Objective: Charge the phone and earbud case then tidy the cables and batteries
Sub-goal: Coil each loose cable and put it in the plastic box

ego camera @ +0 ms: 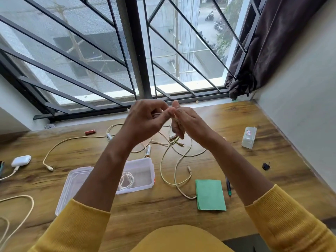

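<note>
left hand (145, 119) and right hand (189, 122) pinching cable (175, 142) above table (254, 160)

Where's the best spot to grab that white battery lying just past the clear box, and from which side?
Probably pinch the white battery across its middle, coming straight down from above. It lies flat on the table, pointing away from you, so both long sides are exposed. A cable crosses right beside it and the clear box sits near its lower end, so avoid a sideways approach.

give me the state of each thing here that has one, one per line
white earbud case: lid closed, cable plugged in
clear plastic box: open, white coiled cable inside
small clear lidded container: closed
cream cable: loose, uncoiled on desk
left hand: pinching cream cable
right hand: holding cream cable
</note>
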`<control>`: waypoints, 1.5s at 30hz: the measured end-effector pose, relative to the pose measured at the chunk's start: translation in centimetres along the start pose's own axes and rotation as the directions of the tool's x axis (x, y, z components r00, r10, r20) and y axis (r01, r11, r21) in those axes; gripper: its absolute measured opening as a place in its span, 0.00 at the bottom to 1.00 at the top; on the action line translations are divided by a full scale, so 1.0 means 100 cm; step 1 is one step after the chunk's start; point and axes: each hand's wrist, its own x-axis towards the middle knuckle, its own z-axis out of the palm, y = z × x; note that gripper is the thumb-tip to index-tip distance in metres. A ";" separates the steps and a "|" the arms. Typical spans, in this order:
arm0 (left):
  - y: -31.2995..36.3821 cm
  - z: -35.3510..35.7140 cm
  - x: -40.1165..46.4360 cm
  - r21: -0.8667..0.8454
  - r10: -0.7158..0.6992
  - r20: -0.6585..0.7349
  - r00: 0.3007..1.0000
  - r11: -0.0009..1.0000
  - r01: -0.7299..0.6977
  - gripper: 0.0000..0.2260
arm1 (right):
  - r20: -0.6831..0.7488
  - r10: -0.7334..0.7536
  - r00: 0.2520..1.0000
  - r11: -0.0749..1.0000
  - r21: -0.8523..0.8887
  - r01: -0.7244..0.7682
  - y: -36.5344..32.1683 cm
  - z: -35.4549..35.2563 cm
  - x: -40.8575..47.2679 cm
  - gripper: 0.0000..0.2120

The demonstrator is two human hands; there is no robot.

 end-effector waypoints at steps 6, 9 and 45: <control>-0.019 -0.003 -0.004 -0.150 -0.030 -0.029 0.999 0.988 0.025 0.09 | 0.224 0.105 0.969 0.988 0.083 -0.127 -0.005 0.004 -0.007 0.42; -0.027 0.001 -0.011 -0.278 -0.076 -0.041 0.996 0.959 0.061 0.06 | 0.324 0.111 0.939 0.958 0.215 -0.188 -0.008 0.005 -0.009 0.42; -0.023 0.004 -0.093 -0.487 -0.446 -0.271 0.853 0.828 0.278 0.08 | 0.027 0.094 0.995 0.696 0.713 -0.085 -0.005 0.096 0.024 0.21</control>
